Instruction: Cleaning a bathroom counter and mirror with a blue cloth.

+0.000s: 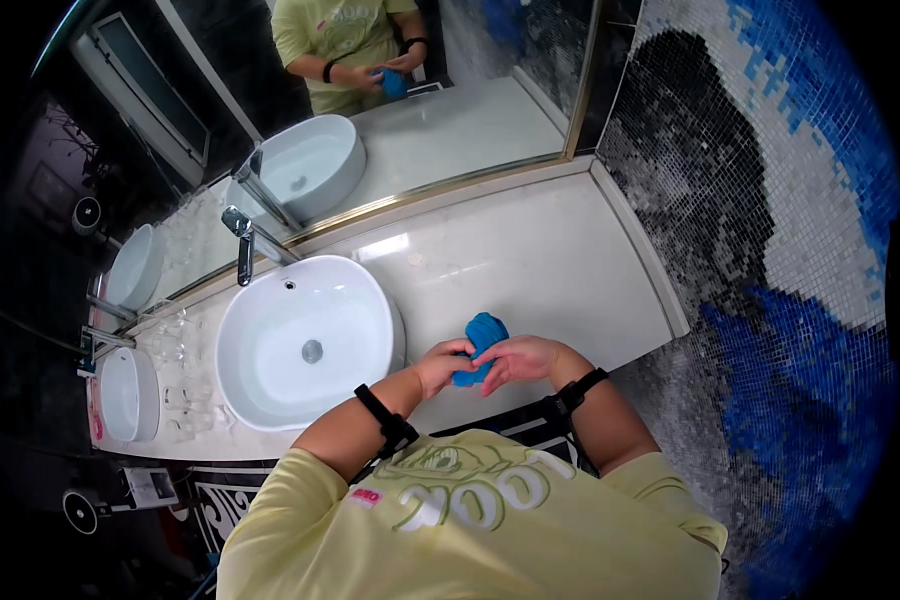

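A bunched blue cloth (486,332) is held up in front of my body, over the front part of the white countertop (525,262). My left hand (444,366) grips it from the left, thumb on top. From the right, my right hand (523,358) meets the cloth with its fingertips, pinching a fold near the left fingers. Its lower fingers are spread a little and partly hide the cloth. Left of both hands stands a white oval vessel basin (262,375) with a round drain at its bottom.
A chrome tap (259,244) rises behind the basin. A large mirror (465,127) with a gold-coloured frame runs along the back. Several clear glasses (180,401) and a second basin (129,394) stand farther left. Mosaic tile (705,202) covers the right wall.
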Tool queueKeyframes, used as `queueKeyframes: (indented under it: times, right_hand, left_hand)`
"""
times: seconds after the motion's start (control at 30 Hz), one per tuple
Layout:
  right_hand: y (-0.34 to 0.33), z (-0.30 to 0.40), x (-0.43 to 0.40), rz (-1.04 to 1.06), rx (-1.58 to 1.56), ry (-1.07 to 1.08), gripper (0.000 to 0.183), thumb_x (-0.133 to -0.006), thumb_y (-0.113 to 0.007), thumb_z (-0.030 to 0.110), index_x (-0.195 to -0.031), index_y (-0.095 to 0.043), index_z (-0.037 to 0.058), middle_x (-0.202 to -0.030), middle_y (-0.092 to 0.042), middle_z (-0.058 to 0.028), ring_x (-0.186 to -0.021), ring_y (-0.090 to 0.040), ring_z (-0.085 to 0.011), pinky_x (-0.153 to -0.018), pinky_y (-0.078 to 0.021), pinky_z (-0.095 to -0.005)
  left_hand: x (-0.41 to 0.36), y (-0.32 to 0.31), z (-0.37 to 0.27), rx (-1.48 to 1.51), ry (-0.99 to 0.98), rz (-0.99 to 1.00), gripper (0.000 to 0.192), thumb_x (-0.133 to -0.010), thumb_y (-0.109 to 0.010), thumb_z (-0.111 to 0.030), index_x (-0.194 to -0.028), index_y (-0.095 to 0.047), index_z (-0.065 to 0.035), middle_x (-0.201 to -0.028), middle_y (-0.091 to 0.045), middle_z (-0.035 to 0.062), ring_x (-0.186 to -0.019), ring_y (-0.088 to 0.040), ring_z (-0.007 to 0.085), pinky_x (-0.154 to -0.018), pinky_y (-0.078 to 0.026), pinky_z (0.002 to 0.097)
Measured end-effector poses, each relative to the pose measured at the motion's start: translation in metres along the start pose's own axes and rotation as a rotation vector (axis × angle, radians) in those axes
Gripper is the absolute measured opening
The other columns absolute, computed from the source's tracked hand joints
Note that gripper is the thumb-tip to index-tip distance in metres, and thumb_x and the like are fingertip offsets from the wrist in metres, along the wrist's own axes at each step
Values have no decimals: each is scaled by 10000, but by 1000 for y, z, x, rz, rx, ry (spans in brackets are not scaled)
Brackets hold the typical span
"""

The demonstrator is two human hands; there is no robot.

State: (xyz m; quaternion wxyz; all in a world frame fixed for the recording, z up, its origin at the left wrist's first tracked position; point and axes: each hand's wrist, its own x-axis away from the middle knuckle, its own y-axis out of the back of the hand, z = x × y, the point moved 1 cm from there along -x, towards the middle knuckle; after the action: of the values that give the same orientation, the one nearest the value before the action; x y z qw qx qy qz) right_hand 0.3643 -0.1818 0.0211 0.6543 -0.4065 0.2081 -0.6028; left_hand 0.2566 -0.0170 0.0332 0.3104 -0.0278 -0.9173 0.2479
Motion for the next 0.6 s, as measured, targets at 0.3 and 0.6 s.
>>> queueKeyframes:
  times: [0.3, 0.6]
  right_hand:
    - [47, -21, 18, -763, 729, 132, 171, -772, -549, 109, -911, -566, 11, -884, -591, -132, -766, -596, -266, -725, -465, -348]
    - [10, -25, 1, -766, 1878, 288, 298, -625, -640, 172, -912, -567, 135, -971, -569, -64, -968, -516, -277, -855, -352, -423]
  left_hand:
    - [-45, -1, 12, -699, -264, -168, 179, -674, -663, -72, -836, -593, -47, -924, -523, 64, -836, -512, 156, -743, -428, 261]
    - [-26, 9, 14, -1236, -530, -301, 191, -607, -675, -154, -797, -656, -142, -1053, -486, 147, -1066, -410, 297, -862, -389, 366]
